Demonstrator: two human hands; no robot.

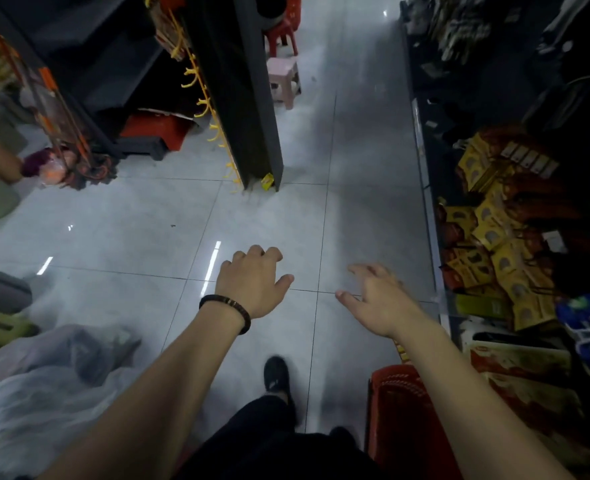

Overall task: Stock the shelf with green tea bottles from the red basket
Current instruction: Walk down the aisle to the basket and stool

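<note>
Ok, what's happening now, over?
Left hand and right hand open, empty, over grey tiled floor. Red plastic basket by right arm. No bottles visible.

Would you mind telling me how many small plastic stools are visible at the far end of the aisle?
2: a pink plastic stool behind the dark shelf end, and a red plastic stool beyond it; more may be hidden.

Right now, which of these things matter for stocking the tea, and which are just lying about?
For the job: red plastic basket at lower right; left hand and right hand, both empty; no green tea bottles visible.

Lying about: pink plastic stool, clear plastic bag, yellow boxes.
</note>
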